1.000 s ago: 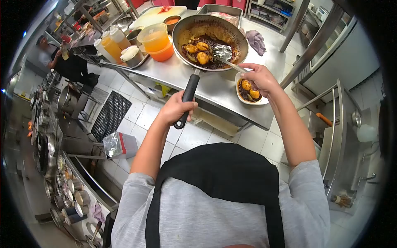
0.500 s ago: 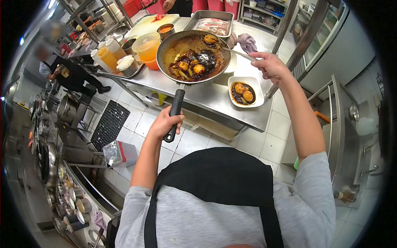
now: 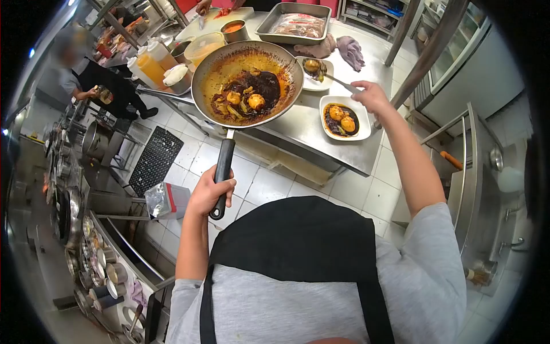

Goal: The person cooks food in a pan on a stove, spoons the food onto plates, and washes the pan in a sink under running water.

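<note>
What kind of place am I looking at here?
Probably a commercial kitchen, perhaps a restaurant's: there's a stainless-steel worktable, a cluster of squeeze bottles and a black perforated mat on the tiled floor.

You had pale floor tiles around the steel desk, a black perforated mat left of centre, and a shelving unit at upper right.

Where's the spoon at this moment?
In the head view, the spoon is in the right hand, right of the pan, its food-laden end over the farther of the two white dishes.
</note>
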The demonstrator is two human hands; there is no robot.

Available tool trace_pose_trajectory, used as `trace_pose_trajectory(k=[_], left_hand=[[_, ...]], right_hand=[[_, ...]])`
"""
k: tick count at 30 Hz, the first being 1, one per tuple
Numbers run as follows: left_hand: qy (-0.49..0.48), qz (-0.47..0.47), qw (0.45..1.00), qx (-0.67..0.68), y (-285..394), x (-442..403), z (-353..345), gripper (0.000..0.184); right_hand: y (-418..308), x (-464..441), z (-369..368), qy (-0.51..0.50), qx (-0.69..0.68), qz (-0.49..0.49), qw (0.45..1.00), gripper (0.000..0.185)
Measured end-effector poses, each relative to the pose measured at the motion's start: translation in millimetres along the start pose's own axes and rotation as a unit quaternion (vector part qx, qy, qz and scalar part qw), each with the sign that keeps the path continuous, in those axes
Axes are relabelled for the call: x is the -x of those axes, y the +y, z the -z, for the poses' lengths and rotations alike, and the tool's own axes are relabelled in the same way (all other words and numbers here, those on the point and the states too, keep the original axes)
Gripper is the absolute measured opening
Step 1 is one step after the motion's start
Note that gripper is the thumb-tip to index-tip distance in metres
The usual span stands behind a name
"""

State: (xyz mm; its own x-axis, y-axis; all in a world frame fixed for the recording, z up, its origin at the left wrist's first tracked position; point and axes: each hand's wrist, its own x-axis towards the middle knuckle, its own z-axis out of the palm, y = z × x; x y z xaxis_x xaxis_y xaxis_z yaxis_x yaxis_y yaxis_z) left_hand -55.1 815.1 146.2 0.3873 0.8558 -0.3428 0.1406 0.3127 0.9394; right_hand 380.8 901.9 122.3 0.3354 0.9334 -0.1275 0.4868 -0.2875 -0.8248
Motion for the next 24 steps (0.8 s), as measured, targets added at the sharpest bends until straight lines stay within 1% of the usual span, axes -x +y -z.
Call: trace_pose_trajectory(k=[1,2,5,8,9,11,13,14,17,21,24], left_hand=[[0.000,0.000,1.000,0.001,0,0,0,0.023],[0.000,-0.001,1.000,0.001,1,0,0,0.023],[0.001,-0.009,1.000,0.004,2,-4,-1,0.023],[-0.003,-0.009,1.000,-0.006,1,-12,0,0.023],[-0.003,-0.007,1.000,-0.011,1,-15,1,0.023],[-0.006,-0.006,1.000,-0.018,2,-20,2,0.023],[-0.016,-0.011,0.999,-0.027,-1,-27,6,0.023],[-0.021,-0.012,0.999,-0.026,-1,-30,6,0.023],[-0.034,-0.032,0.998,-0.031,1,-38,2,0.023],[-0.048,-0.044,0.998,-0.024,7,-48,-6,0.024],[-0.051,-0.050,0.997,-0.028,10,-57,-13,0.023]], right_hand=[[5,-3,-7,0.008,0.048,0.032,0.998,0.042],[10,-2,-10,0.031,0.184,0.045,0.981,0.043],[-14,25,-17,0.075,0.394,0.092,0.911,0.041],[-25,31,-4,0.126,0.402,0.102,0.901,0.041],[-37,41,5,0.131,0.345,0.098,0.924,0.040],[-28,31,26,0.140,0.246,0.160,0.946,0.040],[-36,30,36,0.068,0.104,0.196,0.973,0.040],[-46,36,35,0.035,0.057,0.182,0.981,0.040],[-66,46,15,0.066,0.182,0.248,0.949,0.041],[-79,56,1,-0.007,0.279,0.207,0.938,0.040],[-77,69,-8,-0.068,0.192,0.186,0.961,0.040]])
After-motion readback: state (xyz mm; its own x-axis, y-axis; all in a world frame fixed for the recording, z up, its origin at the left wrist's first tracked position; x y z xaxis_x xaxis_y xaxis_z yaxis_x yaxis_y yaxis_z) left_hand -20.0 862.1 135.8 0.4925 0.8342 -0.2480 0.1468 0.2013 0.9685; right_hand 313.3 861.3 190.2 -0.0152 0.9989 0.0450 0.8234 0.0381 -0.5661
